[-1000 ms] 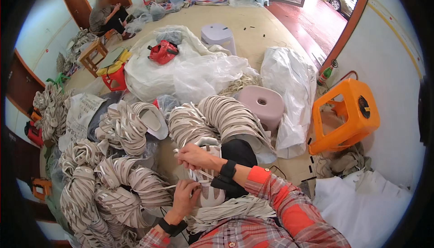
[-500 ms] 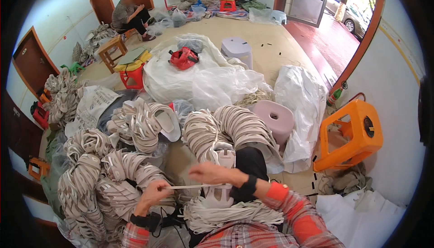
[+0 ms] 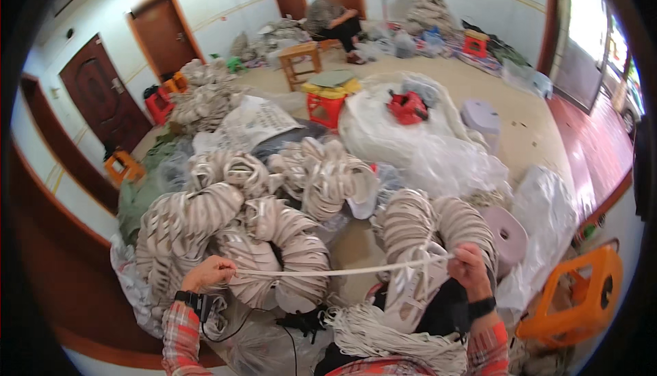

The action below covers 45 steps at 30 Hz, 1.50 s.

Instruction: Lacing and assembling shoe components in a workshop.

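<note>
A flat off-white shoelace (image 3: pixel 342 271) is pulled out nearly straight between my two hands. My left hand (image 3: pixel 209 273) pinches one end, over the stacked shoe uppers on the left. My right hand (image 3: pixel 471 264) has closed on the other end, beside the curved row of uppers by my knee. Below the stretched lace a pale shoe upper (image 3: pixel 408 297) rests against my dark-trousered legs, with a piece of lace showing on it. A thick bunch of loose laces (image 3: pixel 393 338) lies across my lap.
Nested rows of shoe uppers (image 3: pixel 301 253) are heaped at my left. A mauve stool (image 3: pixel 505 234) and an orange stool (image 3: pixel 582 297) stand to the right. Beyond lie white plastic sheets (image 3: pixel 438 157) with a red bag (image 3: pixel 408 107). A person (image 3: pixel 333 20) sits farther back.
My right hand has moved right, away from the left hand, and the lace now spans a much wider gap. My view has turned left, so the room appears shifted to the right.
</note>
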### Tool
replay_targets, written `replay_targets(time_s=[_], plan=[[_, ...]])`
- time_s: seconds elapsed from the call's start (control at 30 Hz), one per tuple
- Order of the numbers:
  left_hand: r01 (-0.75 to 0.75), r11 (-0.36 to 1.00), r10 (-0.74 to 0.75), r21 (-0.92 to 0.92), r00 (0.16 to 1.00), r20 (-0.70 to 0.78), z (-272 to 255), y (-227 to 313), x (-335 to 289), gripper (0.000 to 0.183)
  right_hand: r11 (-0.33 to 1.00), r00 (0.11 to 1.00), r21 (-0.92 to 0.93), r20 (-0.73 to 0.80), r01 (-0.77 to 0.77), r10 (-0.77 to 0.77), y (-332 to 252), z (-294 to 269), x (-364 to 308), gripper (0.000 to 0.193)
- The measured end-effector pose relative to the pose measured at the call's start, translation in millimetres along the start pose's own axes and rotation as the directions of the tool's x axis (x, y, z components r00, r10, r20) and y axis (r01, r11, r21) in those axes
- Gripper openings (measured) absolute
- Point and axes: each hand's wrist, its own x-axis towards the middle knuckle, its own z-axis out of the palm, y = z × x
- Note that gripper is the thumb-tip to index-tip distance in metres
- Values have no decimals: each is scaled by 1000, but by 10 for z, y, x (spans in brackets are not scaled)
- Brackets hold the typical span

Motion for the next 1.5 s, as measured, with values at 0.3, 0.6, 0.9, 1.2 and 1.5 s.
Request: replay_targets(time_s=[0.3, 0.6, 0.9, 1.2, 1.5], plan=[[156, 813, 110, 562, 905, -411, -168, -1021, -195, 17, 992, 975, 77, 193, 100, -113, -46, 358, -152, 25], [-387, 920, 167, -65, 536, -827, -498, -712, 869, 11, 664, 362, -591, 806, 458, 468, 200, 2008, -449, 20], [-204, 886, 275, -416, 954, 117, 1966, 1697, 1102, 17, 379, 981, -910, -119, -170, 154, 446, 717, -496, 26], [-580, 813, 576, 54, 814, 77, 2900, 1950, 925, 13, 713, 902, -556, -210, -427, 376, 413, 577, -596, 35], [-708, 464, 803, 533, 590, 84, 3295, 1869, 967, 8, 874, 875, 42, 14, -483, 483, 489, 395, -655, 45]])
